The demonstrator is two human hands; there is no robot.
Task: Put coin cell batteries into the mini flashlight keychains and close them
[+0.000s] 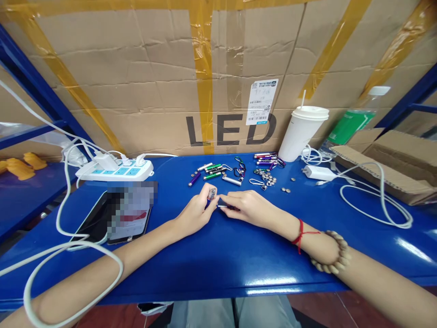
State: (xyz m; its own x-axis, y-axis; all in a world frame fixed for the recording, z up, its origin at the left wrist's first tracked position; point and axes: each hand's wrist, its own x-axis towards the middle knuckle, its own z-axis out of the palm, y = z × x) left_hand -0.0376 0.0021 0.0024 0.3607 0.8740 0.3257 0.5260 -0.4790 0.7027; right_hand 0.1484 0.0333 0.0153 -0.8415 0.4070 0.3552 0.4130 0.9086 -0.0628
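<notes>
My left hand (196,210) is closed, with a small silvery metal piece (212,193) showing at the top of its curled fingers. Close beside it, my right hand (251,207) pinches a small dark piece with a bright edge (223,204); its kind is hard to make out. Just beyond the hands lie several slim metal penlights, among them a purple one (194,179), a green one (212,176) and a silver one (231,181). Button cells (269,177) are scattered to the right, near a silver carabiner clip (256,181) and darker clips (240,171).
A power strip (136,172) and two phones (90,221) (134,223) are on the left, with a white cable looping over my left forearm. At right stand a lidded cup (302,134), a bottle (355,120), a charger (319,172) and an open carton (403,164). A large cardboard box (153,91) backs the blue table (205,269).
</notes>
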